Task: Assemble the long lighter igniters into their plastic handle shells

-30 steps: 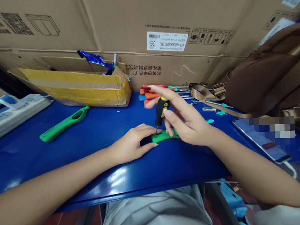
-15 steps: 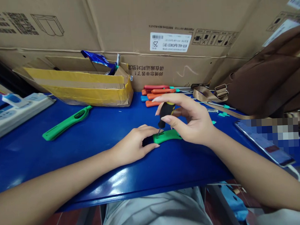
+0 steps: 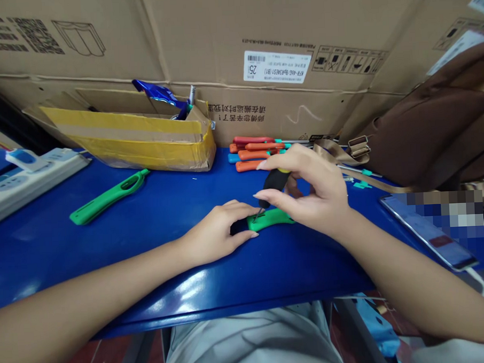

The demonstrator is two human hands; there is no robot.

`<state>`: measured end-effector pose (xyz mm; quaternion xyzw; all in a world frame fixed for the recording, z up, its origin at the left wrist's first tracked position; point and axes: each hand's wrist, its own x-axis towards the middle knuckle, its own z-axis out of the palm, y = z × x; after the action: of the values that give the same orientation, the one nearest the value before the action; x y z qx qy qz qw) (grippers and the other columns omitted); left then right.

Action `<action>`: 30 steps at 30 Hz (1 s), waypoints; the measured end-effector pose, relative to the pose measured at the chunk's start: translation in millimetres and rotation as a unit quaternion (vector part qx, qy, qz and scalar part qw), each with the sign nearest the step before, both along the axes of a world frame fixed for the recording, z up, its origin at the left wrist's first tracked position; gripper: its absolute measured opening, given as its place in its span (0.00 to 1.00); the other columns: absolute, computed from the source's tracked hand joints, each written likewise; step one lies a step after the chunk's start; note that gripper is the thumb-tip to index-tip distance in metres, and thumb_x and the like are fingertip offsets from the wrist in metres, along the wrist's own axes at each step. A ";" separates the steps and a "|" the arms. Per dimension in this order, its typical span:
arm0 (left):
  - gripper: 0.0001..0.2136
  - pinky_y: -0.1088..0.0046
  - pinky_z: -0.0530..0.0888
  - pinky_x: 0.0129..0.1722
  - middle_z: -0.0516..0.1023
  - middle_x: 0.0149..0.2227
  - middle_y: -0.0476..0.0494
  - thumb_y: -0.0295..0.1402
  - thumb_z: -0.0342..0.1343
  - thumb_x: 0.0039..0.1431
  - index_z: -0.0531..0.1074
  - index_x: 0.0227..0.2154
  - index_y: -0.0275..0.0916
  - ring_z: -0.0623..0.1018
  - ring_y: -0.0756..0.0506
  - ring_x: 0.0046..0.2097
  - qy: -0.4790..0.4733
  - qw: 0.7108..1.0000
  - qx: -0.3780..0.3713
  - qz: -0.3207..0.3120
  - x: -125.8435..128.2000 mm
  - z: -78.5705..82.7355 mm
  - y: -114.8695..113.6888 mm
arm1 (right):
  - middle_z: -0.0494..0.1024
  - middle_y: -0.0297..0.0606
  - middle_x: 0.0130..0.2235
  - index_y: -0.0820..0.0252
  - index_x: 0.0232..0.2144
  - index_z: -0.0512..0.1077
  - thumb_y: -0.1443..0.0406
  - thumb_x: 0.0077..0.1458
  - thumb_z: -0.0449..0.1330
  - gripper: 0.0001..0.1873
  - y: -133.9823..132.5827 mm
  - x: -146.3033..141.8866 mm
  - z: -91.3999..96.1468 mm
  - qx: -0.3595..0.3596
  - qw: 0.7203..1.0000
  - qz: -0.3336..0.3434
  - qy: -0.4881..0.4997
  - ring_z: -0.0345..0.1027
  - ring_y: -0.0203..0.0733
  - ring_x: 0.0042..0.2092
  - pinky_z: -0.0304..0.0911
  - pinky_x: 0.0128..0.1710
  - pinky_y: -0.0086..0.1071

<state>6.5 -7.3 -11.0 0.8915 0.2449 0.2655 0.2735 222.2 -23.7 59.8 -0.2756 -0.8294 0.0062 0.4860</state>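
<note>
A green plastic handle piece point(image 3: 270, 219) lies flat on the blue table point(image 3: 155, 222) near its front edge. My left hand point(image 3: 218, 230) is curled over its left end and presses it down. My right hand point(image 3: 306, 192) pinches a small screwdriver with a black and yellow grip point(image 3: 274, 181), tilted so its tip rests on the green piece next to my left fingers. The shaft is mostly hidden by my right fingers.
A second green handle point(image 3: 106, 198) lies to the left. A yellow-taped cardboard box point(image 3: 136, 138) and a white power strip point(image 3: 29, 175) stand at back left. Several orange and red tools point(image 3: 256, 149) lie behind my hands. A brown bag point(image 3: 428, 125) and a phone point(image 3: 428, 229) are to the right. Large cartons form the back wall.
My right hand has closed further round the screwdriver and turned, lowering and tilting the grip to the right. My left hand and the green piece have stayed put.
</note>
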 end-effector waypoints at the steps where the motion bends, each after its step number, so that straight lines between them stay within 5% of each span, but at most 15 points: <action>1: 0.18 0.59 0.76 0.56 0.81 0.52 0.40 0.31 0.64 0.63 0.75 0.54 0.39 0.79 0.41 0.54 -0.002 1.000 0.000 0.001 0.0 -0.3 0.2 | 0.82 0.41 0.42 0.56 0.48 0.76 0.61 0.61 0.66 0.13 0.6 0.4 -0.3 0.026 1.000 -0.011 -0.011 0.77 0.46 0.42 0.76 0.42 0.40; 5: 0.19 0.60 0.76 0.56 0.82 0.52 0.40 0.31 0.64 0.63 0.74 0.56 0.38 0.78 0.41 0.53 -0.004 1.000 -0.003 -0.004 0.4 0.1 0.3 | 0.78 0.44 0.54 0.55 0.62 0.66 0.64 0.70 0.52 0.21 2.1 1.9 -2.3 -0.104 0.994 0.035 -0.013 0.77 0.42 0.42 0.76 0.36 0.35; 8: 0.20 0.60 0.76 0.56 0.82 0.51 0.40 0.31 0.64 0.63 0.73 0.57 0.38 0.78 0.41 0.53 -0.001 1.000 -0.005 -0.006 0.6 0.5 0.1 | 0.77 0.43 0.53 0.55 0.63 0.65 0.62 0.69 0.53 0.22 4.7 1.0 -4.5 -0.181 0.980 0.080 0.028 0.76 0.37 0.38 0.75 0.31 0.30; 14: 0.18 0.60 0.75 0.56 0.81 0.51 0.39 0.31 0.64 0.62 0.74 0.55 0.37 0.79 0.41 0.53 -0.010 1.000 0.005 -0.001 -0.4 -1.2 0.2 | 0.81 0.40 0.45 0.54 0.50 0.76 0.58 0.61 0.65 0.16 5.2 1.7 -3.0 -0.029 0.999 0.020 0.014 0.74 0.41 0.36 0.75 0.36 0.36; 18: 0.15 0.60 0.76 0.55 0.82 0.49 0.39 0.31 0.64 0.62 0.76 0.52 0.37 0.79 0.40 0.52 -0.002 1.000 0.002 0.002 -0.5 0.3 0.0 | 0.80 0.42 0.51 0.57 0.60 0.70 0.64 0.70 0.52 0.19 -1.9 1.2 2.8 -0.115 0.986 0.121 -0.015 0.76 0.42 0.45 0.75 0.43 0.37; 20: 0.14 0.60 0.76 0.55 0.82 0.48 0.40 0.31 0.64 0.62 0.77 0.50 0.37 0.79 0.40 0.52 0.000 1.000 -0.001 0.002 -0.2 1.5 -0.2 | 0.81 0.41 0.48 0.57 0.57 0.72 0.64 0.69 0.55 0.17 -4.1 -0.5 3.9 -0.124 0.985 0.122 0.000 0.77 0.41 0.43 0.75 0.41 0.35; 24: 0.13 0.61 0.76 0.54 0.82 0.47 0.42 0.30 0.65 0.61 0.77 0.49 0.39 0.80 0.41 0.50 0.000 1.000 -0.003 0.007 0.9 2.8 -0.5 | 0.81 0.38 0.38 0.56 0.45 0.78 0.62 0.59 0.67 0.11 -4.0 -0.9 3.3 0.027 0.999 0.019 -0.010 0.75 0.40 0.36 0.74 0.36 0.34; 26: 0.14 0.62 0.76 0.54 0.82 0.48 0.42 0.30 0.65 0.61 0.77 0.50 0.40 0.80 0.41 0.50 -0.003 1.000 -0.002 0.008 1.1 2.7 -0.6 | 0.81 0.39 0.39 0.56 0.46 0.77 0.62 0.61 0.65 0.11 -4.0 0.9 3.7 0.064 0.997 0.014 -0.038 0.76 0.43 0.39 0.74 0.38 0.35; 30: 0.16 0.61 0.76 0.55 0.82 0.49 0.41 0.31 0.65 0.62 0.77 0.52 0.40 0.80 0.41 0.52 -0.002 1.000 -0.002 0.012 1.0 2.4 -0.7 | 0.79 0.43 0.51 0.57 0.58 0.70 0.65 0.70 0.52 0.17 -6.0 2.0 5.5 -0.092 0.991 0.085 -0.047 0.76 0.42 0.47 0.75 0.42 0.35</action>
<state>7.5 -8.0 -8.6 0.8873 0.2555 0.2700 0.2729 224.2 -29.7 65.4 -0.2479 -0.8677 0.1108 0.4164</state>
